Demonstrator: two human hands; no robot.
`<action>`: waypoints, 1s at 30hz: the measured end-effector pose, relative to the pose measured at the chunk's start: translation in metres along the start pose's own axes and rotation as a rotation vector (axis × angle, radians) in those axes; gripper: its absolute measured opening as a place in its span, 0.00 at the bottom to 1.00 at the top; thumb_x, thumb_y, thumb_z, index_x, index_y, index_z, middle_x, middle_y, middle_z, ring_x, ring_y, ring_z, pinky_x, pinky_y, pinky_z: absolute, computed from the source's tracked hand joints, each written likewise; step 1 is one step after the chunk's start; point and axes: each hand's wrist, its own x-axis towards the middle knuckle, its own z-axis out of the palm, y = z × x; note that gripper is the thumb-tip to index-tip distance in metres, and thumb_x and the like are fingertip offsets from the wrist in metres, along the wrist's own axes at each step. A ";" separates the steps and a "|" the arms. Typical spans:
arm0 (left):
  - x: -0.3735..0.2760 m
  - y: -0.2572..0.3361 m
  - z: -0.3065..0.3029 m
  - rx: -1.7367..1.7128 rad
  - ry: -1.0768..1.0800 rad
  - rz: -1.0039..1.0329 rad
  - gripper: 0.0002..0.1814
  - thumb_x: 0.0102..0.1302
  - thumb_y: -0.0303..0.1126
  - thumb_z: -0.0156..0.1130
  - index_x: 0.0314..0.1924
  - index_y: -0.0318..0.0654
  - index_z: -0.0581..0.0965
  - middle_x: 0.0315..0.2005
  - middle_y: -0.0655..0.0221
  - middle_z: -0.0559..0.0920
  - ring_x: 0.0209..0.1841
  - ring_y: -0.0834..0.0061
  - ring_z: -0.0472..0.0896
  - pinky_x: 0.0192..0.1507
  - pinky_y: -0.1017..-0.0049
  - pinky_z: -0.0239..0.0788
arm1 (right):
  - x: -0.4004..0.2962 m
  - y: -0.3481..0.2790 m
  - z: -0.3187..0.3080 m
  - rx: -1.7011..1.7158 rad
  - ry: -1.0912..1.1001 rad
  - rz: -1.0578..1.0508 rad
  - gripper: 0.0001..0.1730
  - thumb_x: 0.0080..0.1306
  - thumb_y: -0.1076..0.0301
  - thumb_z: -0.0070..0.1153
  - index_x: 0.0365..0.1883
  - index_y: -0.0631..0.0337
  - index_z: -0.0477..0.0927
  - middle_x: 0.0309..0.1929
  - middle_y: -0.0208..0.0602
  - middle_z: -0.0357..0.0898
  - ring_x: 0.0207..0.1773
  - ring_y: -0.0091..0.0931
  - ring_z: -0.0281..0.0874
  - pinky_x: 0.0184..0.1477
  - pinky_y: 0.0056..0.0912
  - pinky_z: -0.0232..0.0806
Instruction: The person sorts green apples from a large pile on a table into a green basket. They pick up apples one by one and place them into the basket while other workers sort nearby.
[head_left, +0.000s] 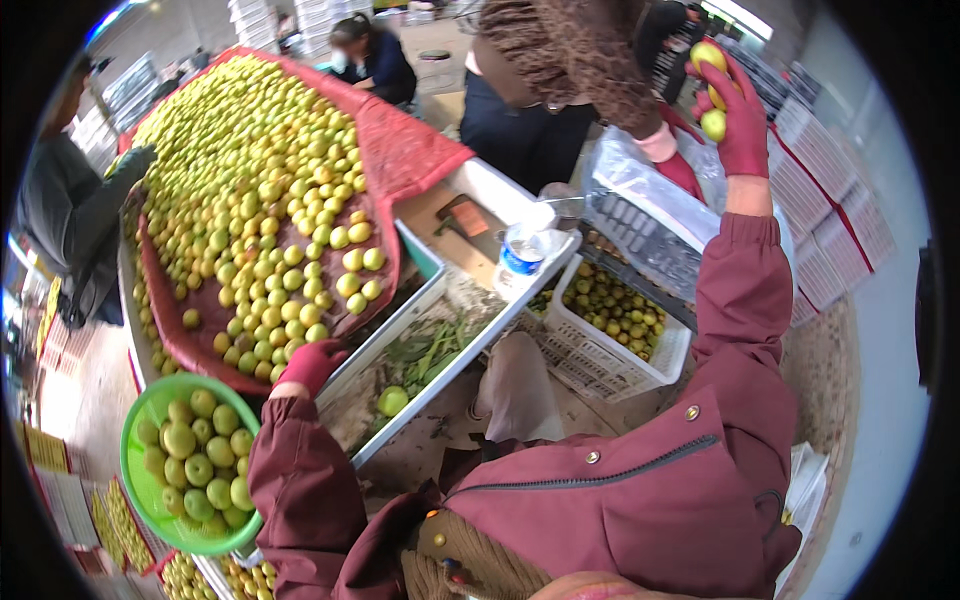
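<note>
My right hand (739, 120), in a red glove, is raised at the upper right. Its fingers hold three round yellow-green fruits (713, 126). My left hand (315, 366), also red-gloved, is at the near edge of a broad pile of similar fruit (259, 202) on a red-lined sorting table (409, 146). Its fingertips are hidden, so I cannot tell whether it grips a fruit. Just left of my left sleeve stands a green plastic basket (129, 450) with larger green fruits (199, 470) inside.
A white-edged trough (409, 431) holds leaves (435, 349) and one fruit (392, 401). A white crate (600, 375) of smaller fruit stands by my knee. A phone (469, 217) and a plastic cup (521, 255) lie beyond. A co-worker's gloved hand (682, 176) is near clear plastic packaging (645, 195).
</note>
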 end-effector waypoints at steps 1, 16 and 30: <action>0.009 0.009 -0.002 -0.010 -0.017 0.010 0.21 0.67 0.46 0.64 0.54 0.44 0.83 0.48 0.58 0.86 0.52 0.57 0.83 0.56 0.64 0.73 | 0.006 -0.003 -0.046 -0.038 0.067 0.022 0.26 0.65 0.66 0.66 0.61 0.61 0.77 0.42 0.37 0.85 0.29 0.18 0.74 0.30 0.22 0.70; 0.013 0.008 0.011 0.068 0.000 0.030 0.22 0.65 0.51 0.62 0.53 0.49 0.84 0.45 0.58 0.86 0.48 0.53 0.84 0.54 0.60 0.74 | 0.035 0.223 -0.421 -1.822 -0.433 0.516 0.31 0.59 0.49 0.63 0.55 0.61 0.82 0.56 0.51 0.81 0.60 0.48 0.77 0.61 0.48 0.68; -0.014 0.028 -0.002 0.139 0.009 -0.177 0.20 0.64 0.50 0.59 0.45 0.45 0.86 0.41 0.57 0.86 0.46 0.52 0.84 0.51 0.57 0.75 | -0.030 -0.005 0.258 -0.380 -0.976 -0.390 0.14 0.70 0.72 0.58 0.53 0.64 0.82 0.45 0.33 0.86 0.48 0.21 0.81 0.51 0.23 0.72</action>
